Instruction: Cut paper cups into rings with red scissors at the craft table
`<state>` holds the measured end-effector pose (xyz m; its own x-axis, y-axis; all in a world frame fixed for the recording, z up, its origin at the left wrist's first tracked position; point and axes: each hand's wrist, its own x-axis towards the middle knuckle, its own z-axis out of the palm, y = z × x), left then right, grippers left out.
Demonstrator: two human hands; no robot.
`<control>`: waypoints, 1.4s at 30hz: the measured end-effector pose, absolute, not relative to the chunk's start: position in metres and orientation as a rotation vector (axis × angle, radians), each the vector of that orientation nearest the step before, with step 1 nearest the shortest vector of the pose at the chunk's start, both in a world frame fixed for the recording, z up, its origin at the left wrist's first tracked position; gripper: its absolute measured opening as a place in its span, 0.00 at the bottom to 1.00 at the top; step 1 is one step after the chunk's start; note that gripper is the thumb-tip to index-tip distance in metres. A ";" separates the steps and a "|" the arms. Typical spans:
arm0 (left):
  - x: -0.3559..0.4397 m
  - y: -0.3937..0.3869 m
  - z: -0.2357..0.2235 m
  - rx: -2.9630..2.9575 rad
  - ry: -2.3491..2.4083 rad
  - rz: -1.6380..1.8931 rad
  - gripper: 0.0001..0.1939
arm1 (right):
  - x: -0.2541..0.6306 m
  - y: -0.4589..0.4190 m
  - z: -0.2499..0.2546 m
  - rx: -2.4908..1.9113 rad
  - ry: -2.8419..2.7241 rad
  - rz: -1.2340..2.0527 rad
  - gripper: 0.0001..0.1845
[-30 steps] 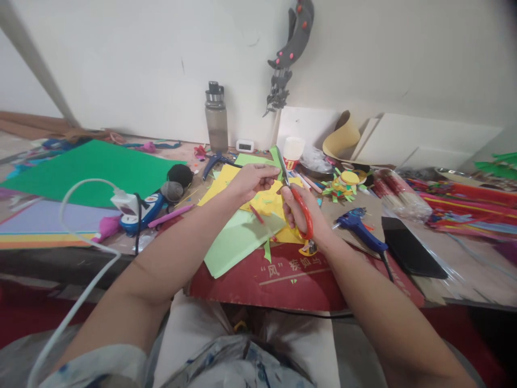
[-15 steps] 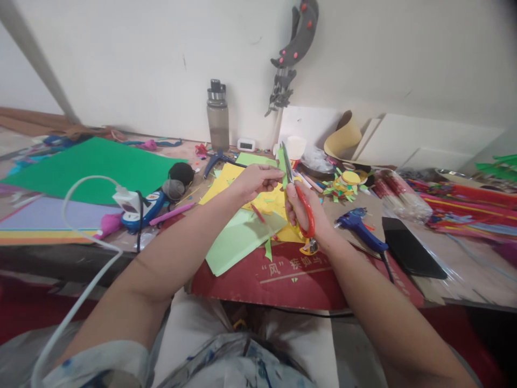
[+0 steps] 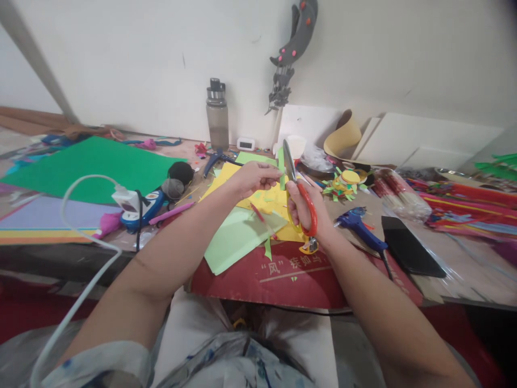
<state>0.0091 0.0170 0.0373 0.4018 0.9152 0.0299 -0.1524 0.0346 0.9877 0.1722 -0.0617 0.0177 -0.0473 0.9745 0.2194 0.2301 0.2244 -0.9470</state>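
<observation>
Left hand [image 3: 255, 179]: fingers pinching green strip [image 3: 281, 160], centre. Right hand [image 3: 322, 211]: fingers gripping scissors [image 3: 291, 166] beside it. Offcut [image 3: 267, 249] lies lower centre; strip cutting judged partway, unfinished.

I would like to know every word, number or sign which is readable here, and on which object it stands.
“风” 疾如: on the red board; the next character is unclear.
More pale marks, right part of the red board: too blurred to read.
Display of the small white clock: too small to read.
Markings on the blue-and-white device: too blurred to read.
</observation>
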 end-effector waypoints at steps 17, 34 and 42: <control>-0.003 0.015 0.038 2.037 0.889 0.474 0.04 | 0.191 -0.043 0.017 -1.053 -1.467 0.825 0.27; 0.003 0.009 0.042 1.850 0.860 0.717 0.02 | 0.196 -0.032 0.009 -1.044 -1.290 0.772 0.27; 0.006 0.023 0.031 1.487 0.826 0.985 0.04 | 0.196 -0.030 0.006 -1.057 -1.265 0.805 0.28</control>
